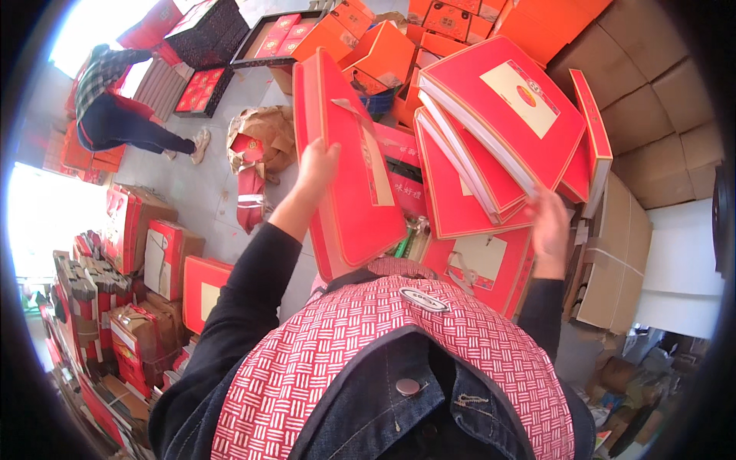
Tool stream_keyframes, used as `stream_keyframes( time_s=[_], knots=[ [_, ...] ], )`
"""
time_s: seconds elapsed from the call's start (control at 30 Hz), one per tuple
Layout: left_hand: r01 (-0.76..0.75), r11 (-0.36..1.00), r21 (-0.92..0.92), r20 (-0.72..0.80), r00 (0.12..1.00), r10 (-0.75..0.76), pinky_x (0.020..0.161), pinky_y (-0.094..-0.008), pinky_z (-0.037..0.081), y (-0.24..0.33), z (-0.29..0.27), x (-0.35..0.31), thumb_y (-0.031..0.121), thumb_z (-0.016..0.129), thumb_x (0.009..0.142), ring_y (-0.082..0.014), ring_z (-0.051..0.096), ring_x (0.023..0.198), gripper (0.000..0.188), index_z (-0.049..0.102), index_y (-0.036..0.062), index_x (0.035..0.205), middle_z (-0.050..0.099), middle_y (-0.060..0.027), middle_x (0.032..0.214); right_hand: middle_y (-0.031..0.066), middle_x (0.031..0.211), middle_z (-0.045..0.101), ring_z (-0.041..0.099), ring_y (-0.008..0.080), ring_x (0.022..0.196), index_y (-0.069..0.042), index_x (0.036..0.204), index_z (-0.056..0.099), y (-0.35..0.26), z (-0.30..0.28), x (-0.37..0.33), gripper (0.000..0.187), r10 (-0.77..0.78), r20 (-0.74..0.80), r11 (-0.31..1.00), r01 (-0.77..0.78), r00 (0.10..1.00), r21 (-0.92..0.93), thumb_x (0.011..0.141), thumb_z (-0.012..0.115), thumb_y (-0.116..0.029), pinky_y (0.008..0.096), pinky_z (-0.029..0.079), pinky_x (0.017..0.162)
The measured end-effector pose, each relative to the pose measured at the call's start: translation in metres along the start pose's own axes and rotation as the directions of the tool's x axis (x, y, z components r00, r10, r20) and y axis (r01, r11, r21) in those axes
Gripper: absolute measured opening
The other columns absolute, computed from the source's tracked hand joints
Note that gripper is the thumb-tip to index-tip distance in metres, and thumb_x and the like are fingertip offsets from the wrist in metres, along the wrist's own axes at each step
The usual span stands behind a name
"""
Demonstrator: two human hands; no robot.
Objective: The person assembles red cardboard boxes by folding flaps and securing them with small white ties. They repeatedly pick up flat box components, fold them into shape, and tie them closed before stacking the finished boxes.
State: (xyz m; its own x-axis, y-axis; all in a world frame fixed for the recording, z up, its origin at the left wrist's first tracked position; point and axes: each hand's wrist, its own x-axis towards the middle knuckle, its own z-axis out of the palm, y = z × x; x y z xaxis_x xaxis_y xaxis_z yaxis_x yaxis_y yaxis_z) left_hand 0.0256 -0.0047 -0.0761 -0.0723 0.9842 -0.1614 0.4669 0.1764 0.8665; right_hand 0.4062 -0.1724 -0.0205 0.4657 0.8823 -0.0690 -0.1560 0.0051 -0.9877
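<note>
My left hand (318,165) is closed round the long edge of a flat red gift box (333,199), which stands tilted in front of my chest with a ribbon on its face. On the right, several large red boxes lie fanned in a slanting pile, the top red box (498,92) bearing a cream label. My right hand (549,230) is at the near corner of that pile; its fingers are blurred, and I cannot tell whether they grip the box. Below the pile lies another red box (502,257) with a ribbon and a pale panel.
Orange boxes (376,57) are heaped at the back. Brown cartons (652,69) are stacked on the right, near a tied cardboard bundle (611,264). Crumpled brown paper (268,134) lies on the floor. Another person (115,107) bends over at the far left. Packed red boxes (138,222) line the left.
</note>
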Motion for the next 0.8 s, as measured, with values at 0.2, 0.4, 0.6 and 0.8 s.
stream_keyframes(
  time_s=[0.2,0.4,0.6,0.8],
  knots=[
    [-0.307,0.919,0.248,0.051,0.951,0.305,0.061,-0.0411,0.044,0.034,0.026,-0.046,0.017,0.058,0.078,-0.0356,0.057,0.068,0.022,0.052,-0.0036,0.082,0.056,-0.0243,0.072,0.0245,0.113,0.047,0.046,0.0367,0.108,0.004,0.113,0.044,0.053,0.203,0.057,0.048,-0.573,0.450,0.468,0.725,0.685,-0.506,0.071,0.063,-0.008,0.0389,0.038,0.093],
    [-0.204,0.951,0.232,0.170,0.971,0.167,0.060,-0.0460,0.043,0.014,0.011,-0.117,0.013,0.053,0.083,-0.0456,0.054,0.077,0.023,0.047,-0.0027,0.099,0.053,-0.0293,0.075,0.0230,0.080,0.056,0.055,0.0398,0.079,0.000,0.092,0.049,0.070,0.243,0.088,0.015,-0.359,0.493,0.550,0.606,0.793,-0.574,0.081,0.049,-0.010,0.0467,0.043,0.066],
    [-0.104,0.992,0.076,0.007,0.995,0.104,0.071,-0.0459,0.044,0.001,0.009,-0.089,0.014,0.051,0.082,-0.0440,0.056,0.085,0.021,0.051,-0.0043,0.092,0.057,-0.0295,0.082,0.0187,0.063,0.056,0.057,0.0359,0.054,-0.005,0.081,0.049,0.072,0.190,-0.039,0.018,-0.189,0.799,0.494,0.759,0.570,-0.424,0.088,0.046,-0.021,0.0432,0.045,0.047],
    [-0.037,0.994,0.106,0.024,0.999,0.035,0.071,-0.0449,0.044,0.004,0.010,-0.074,0.015,0.054,0.080,-0.0422,0.056,0.084,0.022,0.052,-0.0057,0.088,0.058,-0.0279,0.083,-0.0026,0.062,0.045,0.044,0.0075,0.052,-0.004,0.078,0.052,0.047,0.028,-0.061,0.020,0.140,0.283,0.933,-0.031,0.949,-0.358,0.092,0.046,-0.018,0.0244,0.041,0.048]
  ],
)
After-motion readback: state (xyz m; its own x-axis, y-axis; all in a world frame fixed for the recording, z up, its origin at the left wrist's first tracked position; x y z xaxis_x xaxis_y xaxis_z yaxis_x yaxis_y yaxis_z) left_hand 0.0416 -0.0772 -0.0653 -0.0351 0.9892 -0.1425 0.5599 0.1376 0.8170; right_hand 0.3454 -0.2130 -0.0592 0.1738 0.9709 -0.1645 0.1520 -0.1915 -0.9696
